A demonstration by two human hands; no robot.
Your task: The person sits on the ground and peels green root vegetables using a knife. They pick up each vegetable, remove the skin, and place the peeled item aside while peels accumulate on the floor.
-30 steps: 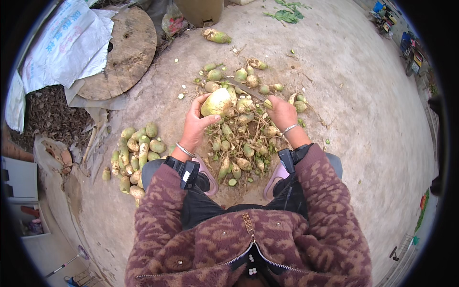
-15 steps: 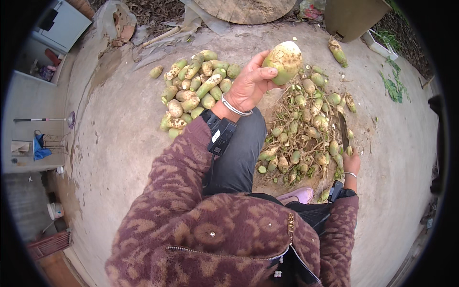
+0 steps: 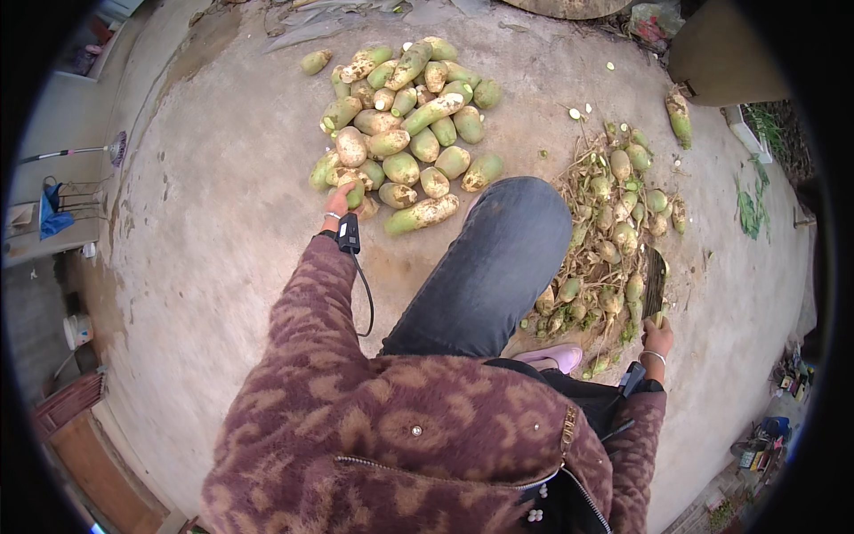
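At the near left edge of a pile of large green-and-white radishes (image 3: 436,111), my left hand (image 3: 337,203) is closed on a radish (image 3: 355,194), whose green end shows past the fingers. It is at the pile, and whether the radish rests on others I cannot tell. Over to the right, my right hand (image 3: 657,339) grips the handle of a large knife (image 3: 654,280) with a broad dark blade. The blade points away from me beside a heap of cut radish tops (image 3: 605,227) with stubs, dry stalks and roots.
My bent knee (image 3: 498,240) rises between the two heaps. A lone radish (image 3: 679,117) lies at the far right, near a brown bin (image 3: 725,53). Pale cut slices (image 3: 575,113) are scattered on the concrete floor (image 3: 222,267). Green leaves (image 3: 752,209) lie at the right.
My left hand has carried the radish from in front of me, leftward and down to the whole-radish pile. My right hand still holds the knife beside the tops. The view has shifted.
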